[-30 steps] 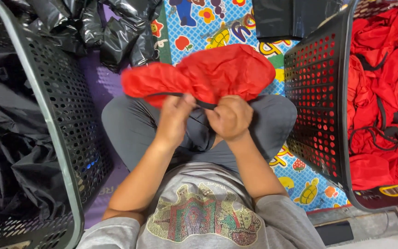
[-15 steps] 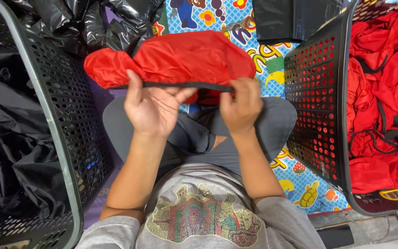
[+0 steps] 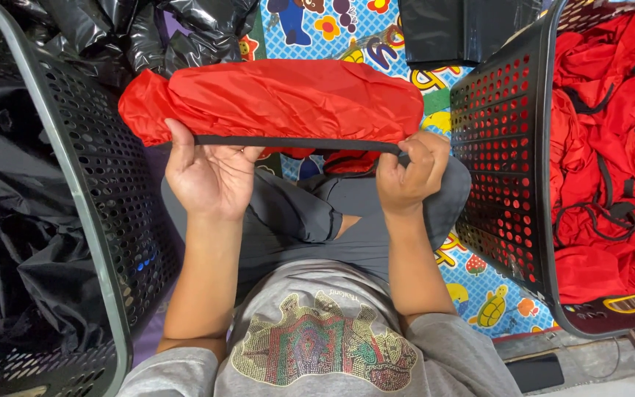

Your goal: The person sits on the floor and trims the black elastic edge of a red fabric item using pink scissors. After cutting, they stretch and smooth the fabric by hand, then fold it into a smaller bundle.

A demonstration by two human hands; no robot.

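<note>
I hold a red fabric cover [image 3: 281, 99] with a black elastic edge stretched flat above my crossed legs. My left hand [image 3: 211, 176] grips its left end, palm up, thumb over the black band. My right hand [image 3: 409, 173] is closed on the right end of the band. The cloth spans between both hands, pulled wide and level.
A black perforated basket [image 3: 90, 198] on my left holds black plastic bags. A second black basket [image 3: 512, 169] on my right is full of several red fabric pieces [image 3: 611, 147] with black straps. A colourful play mat [image 3: 479, 294] lies under me. More black bags [image 3: 134, 33] lie ahead.
My hands have moved apart and the red cover has gone from a bunched lump to a wide, taut strip. The black elastic edge is now pulled straight.
</note>
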